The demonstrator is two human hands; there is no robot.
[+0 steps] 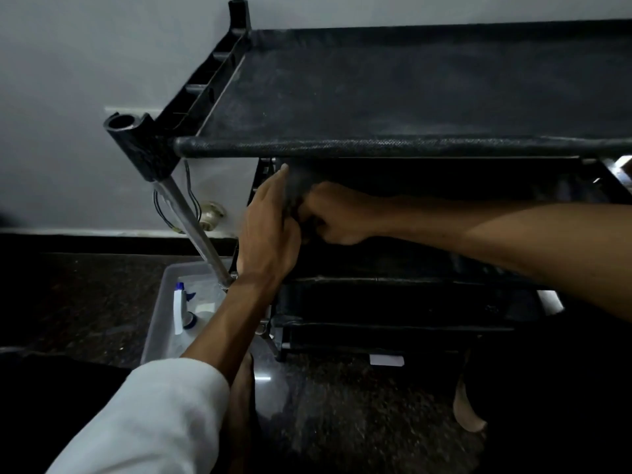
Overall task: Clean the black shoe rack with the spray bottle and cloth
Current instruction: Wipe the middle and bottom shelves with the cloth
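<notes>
just under the top shelf (pixel 410 97), the right hand (pixel 337 213) is clenched in a fist round a dark wad. this is most likely the cloth (pixel 297 196), though blur and shadow leave that unsure. the left hand (pixel 270 230) lies against it with fingers straight, its grip released, seemingly steadying or flattening the cloth at the left end of the second tier. both arms reach in from the front because the rack (pixel 393 304) leaves only a low gap between tiers, so the wiping looks to be on this inner level. a metal pole (pixel 195 220) of the frame runs down just left of the left wrist. the spray bottle (pixel 183 309) lies on its side in a pale bin (pixel 158 313) on the floor (pixel 85 295) beside the rack, probably parked within reach for the next spray. a white tag (pixel 386 360) under the lowest tier and a white patch in the bin show no readable writing, and no brand can be made out.
</notes>
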